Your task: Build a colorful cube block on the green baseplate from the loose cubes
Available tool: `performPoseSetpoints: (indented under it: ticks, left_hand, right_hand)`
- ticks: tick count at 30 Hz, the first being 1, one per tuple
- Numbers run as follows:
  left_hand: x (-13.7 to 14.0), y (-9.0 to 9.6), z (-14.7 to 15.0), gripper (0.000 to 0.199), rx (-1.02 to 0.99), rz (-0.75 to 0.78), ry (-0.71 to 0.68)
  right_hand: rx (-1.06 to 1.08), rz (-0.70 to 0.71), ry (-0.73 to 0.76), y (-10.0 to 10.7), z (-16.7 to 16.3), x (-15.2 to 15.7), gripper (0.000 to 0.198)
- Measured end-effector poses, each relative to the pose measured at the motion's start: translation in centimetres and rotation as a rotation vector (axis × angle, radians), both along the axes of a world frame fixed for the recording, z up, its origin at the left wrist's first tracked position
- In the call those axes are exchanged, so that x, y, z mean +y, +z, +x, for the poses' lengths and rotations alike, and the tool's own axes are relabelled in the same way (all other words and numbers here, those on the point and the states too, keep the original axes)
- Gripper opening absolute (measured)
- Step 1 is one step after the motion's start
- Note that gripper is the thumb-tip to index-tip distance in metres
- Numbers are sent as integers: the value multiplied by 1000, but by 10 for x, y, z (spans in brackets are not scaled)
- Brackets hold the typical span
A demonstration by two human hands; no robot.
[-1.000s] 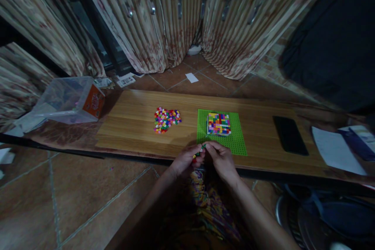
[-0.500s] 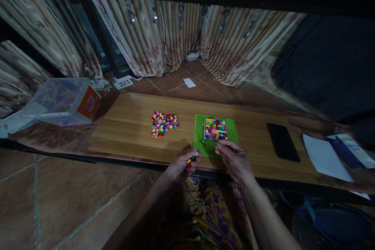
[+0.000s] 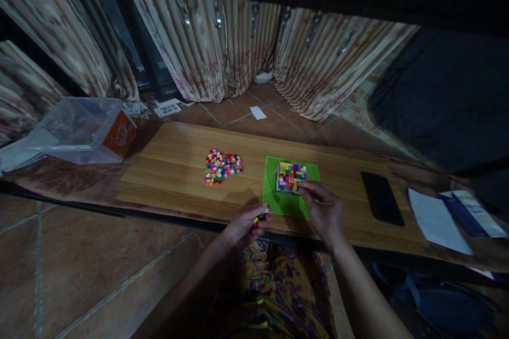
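On the green baseplate [image 3: 271, 198] stands a low block built of small multicoloured toy bricks [image 3: 292, 175]. My right hand [image 3: 324, 209] is pinched at the near right corner of that block, its fingertips over the top bricks. Whatever sits between those fingertips is too small and covered to make out. Left of the plate, by the table's near edge, my left hand [image 3: 246, 225] is closed around several loose toy bricks [image 3: 260, 217], with green, yellow, white and red ones showing. A loose pile of toy bricks [image 3: 222, 167] lies farther left on the wooden table.
The wooden table [image 3: 167, 169] holds a black phone-like slab [image 3: 382, 198] at the right. Beyond it lie white paper [image 3: 435, 220] and a blue-and-white packet [image 3: 473, 212]. At far left stands a clear plastic box [image 3: 75, 132] with an orange label. Striped curtains [image 3: 222, 58] hang behind.
My right hand has moved forward from the plate's front part to the built block's near right corner. The left hand stays with its bricks. The camera view has shifted slightly.
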State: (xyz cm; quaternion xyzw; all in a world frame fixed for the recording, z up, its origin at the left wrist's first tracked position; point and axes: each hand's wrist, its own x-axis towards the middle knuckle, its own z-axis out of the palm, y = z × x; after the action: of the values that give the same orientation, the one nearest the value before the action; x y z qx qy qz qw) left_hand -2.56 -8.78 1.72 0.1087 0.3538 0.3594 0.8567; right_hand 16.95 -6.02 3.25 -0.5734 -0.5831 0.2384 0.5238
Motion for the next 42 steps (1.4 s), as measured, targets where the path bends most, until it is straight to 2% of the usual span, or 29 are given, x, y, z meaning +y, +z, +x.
performPoseSetpoints:
  ticks: [3,6,29,37,42]
  left_hand:
    - [0,0,0,33,1,-6,5]
    - [-1,0,0,35,2,-2,2]
    - [-1,2,0,32,17,23,-3]
    - [-1,-1,1,33,0,28,-4]
    - [1,-1,3,30,-7,13,32]
  right_hand:
    - [-169,52,15,-3,-2,3,13]
    - [-252,78,11,-8,-4,5,14]
    - [-8,31,-105,-26,-11,12,14]
    - [-55,60,-130,-30,-11,15,15]
    - [-111,72,-118,-25,-12,11,17]
